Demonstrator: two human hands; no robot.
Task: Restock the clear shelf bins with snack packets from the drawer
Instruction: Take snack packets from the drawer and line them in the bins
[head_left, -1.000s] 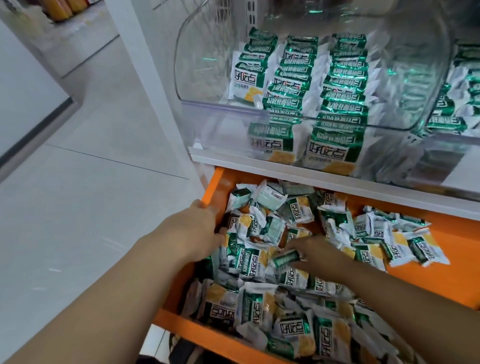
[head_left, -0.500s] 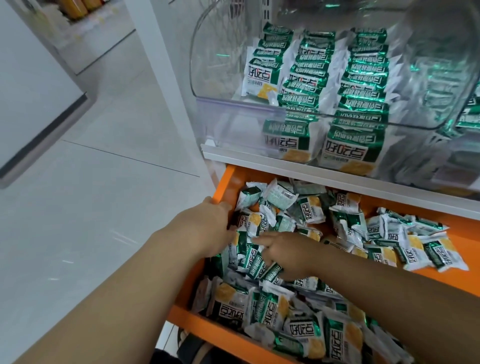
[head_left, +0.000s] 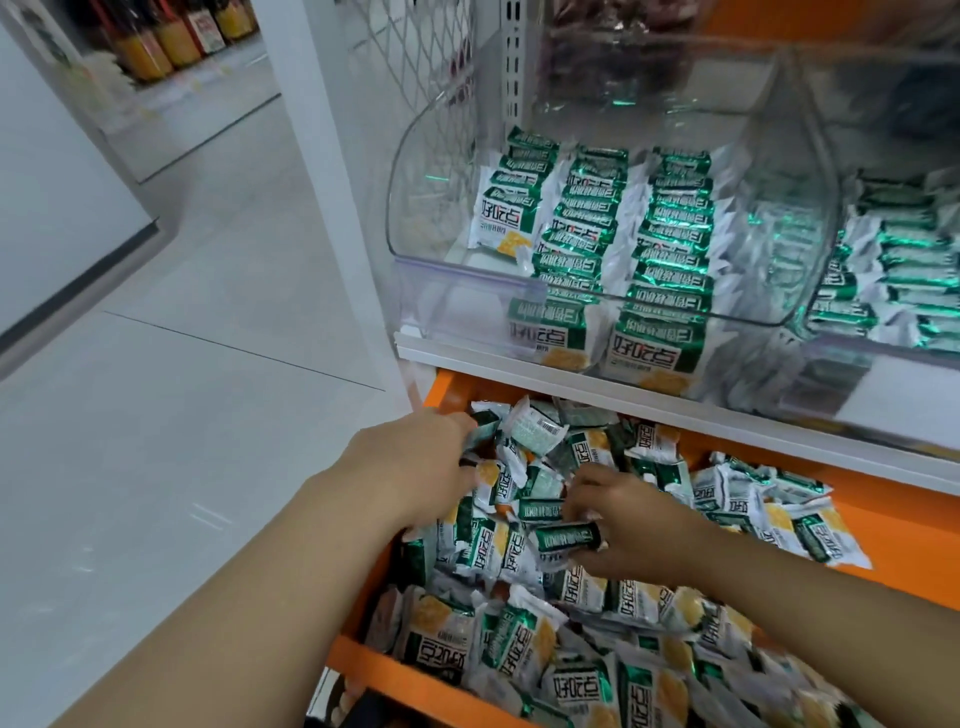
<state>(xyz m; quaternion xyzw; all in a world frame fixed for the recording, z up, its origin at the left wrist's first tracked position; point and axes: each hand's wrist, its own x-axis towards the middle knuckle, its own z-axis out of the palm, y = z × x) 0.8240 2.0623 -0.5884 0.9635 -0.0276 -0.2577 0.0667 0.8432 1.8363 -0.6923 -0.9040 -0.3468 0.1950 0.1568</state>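
Your right hand (head_left: 639, 525) pinches one packet (head_left: 566, 538) between thumb and fingers, at the top of the pile (head_left: 519, 639) in the orange drawer (head_left: 914, 530). Your left hand (head_left: 415, 467) is at the drawer's left wall, fingertips buried among packets; whether they grip anything cannot be told from here. The white shelf edge (head_left: 675, 418) overhangs the drawer's back, close above both hands. Over it, the clear bin (head_left: 441, 280) holds three rows (head_left: 670, 234), with open room along its left side.
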